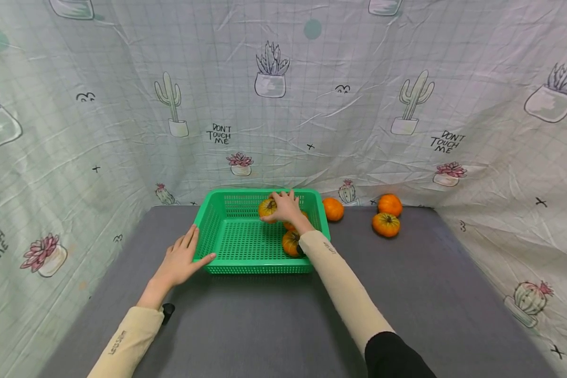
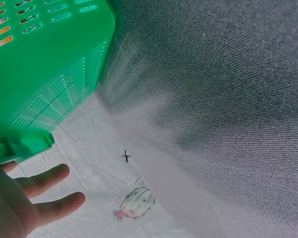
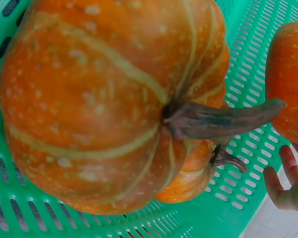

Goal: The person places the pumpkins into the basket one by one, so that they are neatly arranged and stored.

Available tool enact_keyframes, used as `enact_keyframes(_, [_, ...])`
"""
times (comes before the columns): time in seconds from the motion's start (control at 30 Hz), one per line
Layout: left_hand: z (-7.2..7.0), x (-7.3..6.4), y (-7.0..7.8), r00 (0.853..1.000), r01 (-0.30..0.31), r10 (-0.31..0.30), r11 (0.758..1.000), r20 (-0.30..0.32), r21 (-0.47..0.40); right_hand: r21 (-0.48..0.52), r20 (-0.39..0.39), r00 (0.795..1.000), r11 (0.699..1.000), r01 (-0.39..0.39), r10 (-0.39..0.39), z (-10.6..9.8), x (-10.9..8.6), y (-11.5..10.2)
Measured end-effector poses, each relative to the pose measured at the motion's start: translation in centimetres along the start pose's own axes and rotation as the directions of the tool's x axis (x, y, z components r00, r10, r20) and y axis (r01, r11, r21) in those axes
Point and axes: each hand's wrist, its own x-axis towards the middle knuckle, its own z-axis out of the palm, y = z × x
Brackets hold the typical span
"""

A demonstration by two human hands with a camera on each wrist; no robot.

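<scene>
Where the head view shows the left hand (image 1: 181, 257) only from above, spread with a wide grip at the left end of the green basket (image 1: 260, 269), the left wrist view looks from low down past its fingers (image 2: 49, 179): two stand clear of the rim and a third is partly hidden by it. That view also gives the basket's slotted outer wall, with flecks of orange through the slots, and the grey counter's (image 1: 245, 325) weave.

Further right, inside the basket, the right hand (image 1: 285, 207) holds a pumpkin (image 1: 266, 208), its grip curved round the fruit. Whether that pumpkin touches the basket floor I cannot tell.

Beneath the right hand and wrist lie two more, the rear pumpkin (image 1: 289, 226) mostly covered from above and the front pumpkin (image 1: 290, 243) partly so. The right wrist view uncovers them: the front one looms large, its thick stem pointing rightward, the other peeping out behind with its own curled stem.

Only the head view shows the fruit outside: a lone pumpkin (image 1: 333, 209) just beside the basket's right end, then, well apart, a farther pumpkin (image 1: 390, 204) behind a nearer pumpkin (image 1: 386, 226).
</scene>
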Motion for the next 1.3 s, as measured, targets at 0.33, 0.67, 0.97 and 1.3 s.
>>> enact_keyframes(0.33, [0.00,0.00,0.05,1.000,-0.003,0.003,1.000,-0.004,-0.004,-0.030,0.050,0.998,0.999,0.024,-0.022,0.43,0.30,0.41])
enact_keyframes(0.67, [-0.08,-0.03,0.08,1.000,0.000,0.000,1.000,0.002,-0.009,-0.021,0.077,0.996,0.999,0.036,-0.035,0.26,0.07,0.32])
enact_keyframes(0.97, [0.15,0.02,-0.10,1.000,-0.002,0.002,1.000,0.001,-0.003,-0.036,0.107,0.994,0.999,0.034,-0.030,0.18,0.04,0.31])
enact_keyframes(1.3, [0.20,0.20,-0.23,1.000,-0.003,0.003,1.000,0.002,-0.002,-0.016,0.089,0.995,0.999,0.037,-0.035,-0.06,0.01,0.19])
